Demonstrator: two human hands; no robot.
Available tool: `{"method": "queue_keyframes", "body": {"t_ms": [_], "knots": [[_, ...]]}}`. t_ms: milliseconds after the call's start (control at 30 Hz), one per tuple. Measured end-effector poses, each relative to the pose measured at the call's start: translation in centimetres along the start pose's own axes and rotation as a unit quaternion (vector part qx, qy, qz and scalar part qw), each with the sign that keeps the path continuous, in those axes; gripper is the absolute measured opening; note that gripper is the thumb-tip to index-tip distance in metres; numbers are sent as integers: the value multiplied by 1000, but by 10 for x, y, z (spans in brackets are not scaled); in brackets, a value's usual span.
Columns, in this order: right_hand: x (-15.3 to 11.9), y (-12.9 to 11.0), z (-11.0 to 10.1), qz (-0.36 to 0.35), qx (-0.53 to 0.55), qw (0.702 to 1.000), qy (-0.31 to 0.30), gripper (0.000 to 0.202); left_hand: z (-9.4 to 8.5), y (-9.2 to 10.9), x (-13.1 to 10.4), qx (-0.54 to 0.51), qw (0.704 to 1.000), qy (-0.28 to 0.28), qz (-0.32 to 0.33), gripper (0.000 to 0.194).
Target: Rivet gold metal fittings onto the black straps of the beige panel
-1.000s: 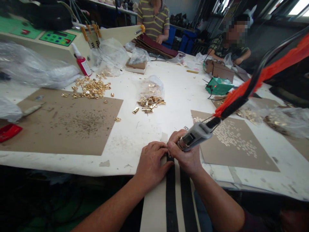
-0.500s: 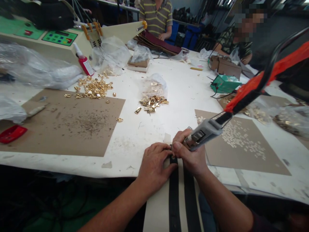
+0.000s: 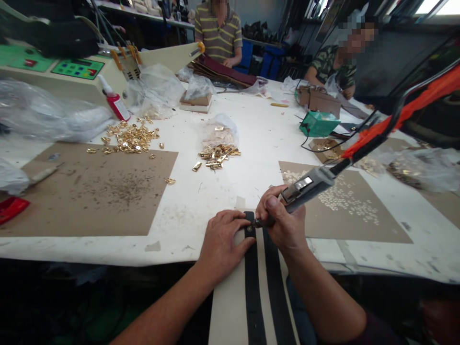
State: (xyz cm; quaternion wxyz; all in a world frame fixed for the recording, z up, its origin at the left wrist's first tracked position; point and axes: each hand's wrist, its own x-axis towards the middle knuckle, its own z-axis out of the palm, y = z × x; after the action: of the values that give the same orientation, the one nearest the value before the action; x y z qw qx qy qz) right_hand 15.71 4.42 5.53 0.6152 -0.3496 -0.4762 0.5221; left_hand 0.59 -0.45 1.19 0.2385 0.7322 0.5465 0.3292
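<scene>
My right hand (image 3: 287,223) is wrapped round a grey electric screwdriver (image 3: 305,189), tilted with its tip down at the left. That tip is just right of the end of a black strap (image 3: 254,282). A small round metal fitting (image 3: 250,229) shows near the strap's end. My left hand (image 3: 223,239) rests over the strap's left side, thumb and forefinger pressing on it either side of the fitting. A second black strap (image 3: 278,292) runs alongside, partly under my right hand. Both straps lie on a pale board (image 3: 226,311) reaching off the table toward me.
Gold metal plates (image 3: 217,155) lie mid-table, gold clasps (image 3: 132,136) farther left. Small pale rings (image 3: 345,196) cover the right cardboard sheet (image 3: 388,230). A red bottle (image 3: 118,104) stands by the machine (image 3: 79,72). An orange-wrapped cord (image 3: 398,112) hangs from the upper right. Two people sit opposite.
The screwdriver tip has come off the fitting and shifted right of the strap, uncovering the fitting and strap end. My left hand stays on the strap. The view has turned slightly right.
</scene>
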Motion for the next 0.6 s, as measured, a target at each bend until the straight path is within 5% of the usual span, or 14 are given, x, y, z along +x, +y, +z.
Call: {"method": "queue_keyframes", "body": {"t_ms": [133,233,433,600], "knots": [[-5,-18,-10,6,-36,999,19,32,0,1,-1,5,1000,5,-1,33],[-17,-40,-33,70,-176,979,72,45,1,0,-1,8,1000,5,-4,32],[-67,-66,-110,244,-512,814,122,70,3,-4,-4,7,1000,2,1,34],[-111,-61,-159,299,-526,773,192,72,1,-5,-5,9,1000,2,7,33]]}}
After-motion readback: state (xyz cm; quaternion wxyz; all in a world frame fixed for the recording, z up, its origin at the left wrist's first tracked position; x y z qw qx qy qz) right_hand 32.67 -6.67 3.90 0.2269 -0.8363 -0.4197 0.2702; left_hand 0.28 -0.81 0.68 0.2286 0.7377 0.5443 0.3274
